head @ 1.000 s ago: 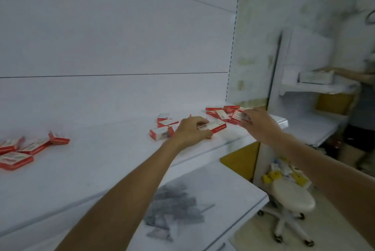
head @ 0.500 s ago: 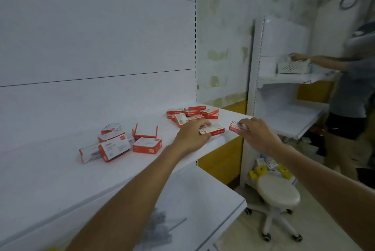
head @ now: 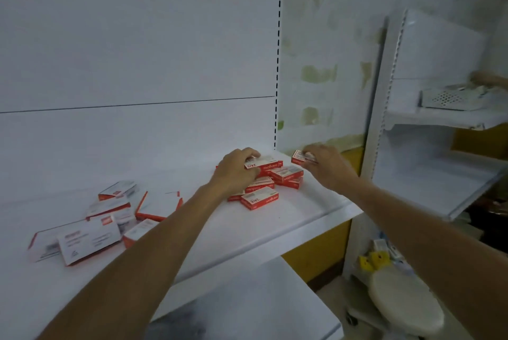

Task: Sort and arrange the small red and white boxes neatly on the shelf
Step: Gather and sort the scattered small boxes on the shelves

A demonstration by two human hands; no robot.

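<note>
Fingers of our left hand [head: 236, 172] curl round one small red and white box [head: 265, 165]. That box sits on top of a pile of the same boxes [head: 286, 175]. Our right hand [head: 330, 166] pinches a second box [head: 300, 157] between thumb and fingertips, just to the right of the pile. We cannot tell if this one touches the shelf [head: 302, 213]. Both held boxes are near the back right corner of the shelf.

The boxes are little flat cardboard bricks, red on the sides and white on top with tiny print. The pile is messy, with boxes lying at all angles. A lone box [head: 259, 200] lies at the front of the pile. Further left on the shelf is a messy bunch [head: 90, 238] of more red and white boxes. The shelf is smooth and white.

On another shelf far to the right stands a white tray [head: 450, 99] with small round holes. What is in it is too blurry for us to tell. A round cream stool [head: 406, 309] stands on the floor.
</note>
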